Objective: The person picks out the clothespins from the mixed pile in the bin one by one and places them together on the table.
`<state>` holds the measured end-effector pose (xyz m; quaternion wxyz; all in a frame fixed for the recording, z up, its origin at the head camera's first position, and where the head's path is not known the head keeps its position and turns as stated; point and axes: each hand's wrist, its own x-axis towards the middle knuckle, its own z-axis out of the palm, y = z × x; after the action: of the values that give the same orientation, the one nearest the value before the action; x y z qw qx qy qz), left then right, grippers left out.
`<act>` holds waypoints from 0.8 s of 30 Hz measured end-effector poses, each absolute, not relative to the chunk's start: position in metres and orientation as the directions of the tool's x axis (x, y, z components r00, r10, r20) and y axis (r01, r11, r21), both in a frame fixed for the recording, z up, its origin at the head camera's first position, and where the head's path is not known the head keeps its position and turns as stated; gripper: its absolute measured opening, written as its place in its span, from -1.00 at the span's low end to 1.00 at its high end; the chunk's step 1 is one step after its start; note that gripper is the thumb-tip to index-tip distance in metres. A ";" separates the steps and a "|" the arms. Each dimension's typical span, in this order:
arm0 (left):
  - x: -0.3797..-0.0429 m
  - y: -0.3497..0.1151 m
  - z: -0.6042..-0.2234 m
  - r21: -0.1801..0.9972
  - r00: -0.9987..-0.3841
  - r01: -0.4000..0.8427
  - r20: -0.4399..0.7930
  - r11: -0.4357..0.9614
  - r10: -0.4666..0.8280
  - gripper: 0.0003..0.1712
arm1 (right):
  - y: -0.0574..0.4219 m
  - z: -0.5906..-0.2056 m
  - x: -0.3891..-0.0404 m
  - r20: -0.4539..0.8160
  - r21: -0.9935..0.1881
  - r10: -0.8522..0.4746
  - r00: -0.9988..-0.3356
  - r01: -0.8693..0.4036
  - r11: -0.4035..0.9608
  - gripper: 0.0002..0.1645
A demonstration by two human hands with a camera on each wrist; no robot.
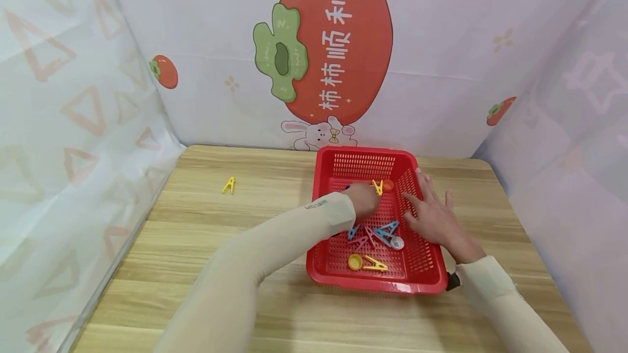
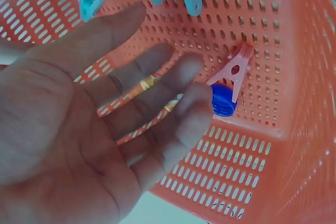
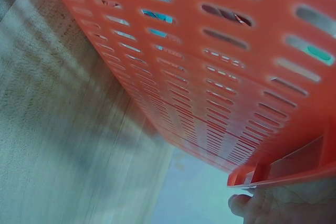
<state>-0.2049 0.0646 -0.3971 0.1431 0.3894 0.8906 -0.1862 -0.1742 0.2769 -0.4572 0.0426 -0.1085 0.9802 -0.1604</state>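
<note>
A red plastic basket (image 1: 378, 287) holds clothespins and bottle caps. My left hand (image 1: 363, 200) reaches down inside it. In the left wrist view its fingers (image 2: 184, 124) are spread and loosely bent, with no thing gripped. Yellow bits show in the gaps behind them. A yellow clothespin (image 1: 378, 187) is just beside that hand in the head view. Beyond the fingertips lie a pink clothespin (image 2: 235, 72) and a blue cap (image 2: 224, 101). My right hand (image 1: 436, 219) rests across the basket's right rim, fingers spread, some inside and some outside. The right wrist view shows only part of it, by the rim.
Blue clothespins (image 1: 387, 230), a pink clothespin (image 1: 363, 238), a clear cap (image 1: 397, 243), a yellow cap (image 1: 355, 262) and another yellow clothespin (image 1: 375, 263) lie on the basket floor. One yellow clothespin (image 1: 229, 185) is on the wooden table (image 1: 221, 222), left of the basket.
</note>
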 end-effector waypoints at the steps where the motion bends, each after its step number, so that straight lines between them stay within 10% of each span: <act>1: -0.203 0.063 -0.396 -0.229 -0.640 0.762 -0.409 0.606 0.651 -0.72 | 0.277 -0.457 -0.174 -0.049 -0.322 -0.228 -0.973 -0.200 0.925 -0.28; 24: -0.184 0.062 -0.405 -0.390 -0.574 0.817 -0.487 0.425 0.658 -0.78 | 0.276 -0.456 -0.173 -0.060 -0.301 -0.226 -0.972 -0.198 0.933 -0.27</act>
<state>-0.1838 0.0618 -0.4053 0.1310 0.4423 0.8339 -0.3031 -0.1729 0.2756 -0.4558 0.0469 -0.1078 0.9820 -0.1480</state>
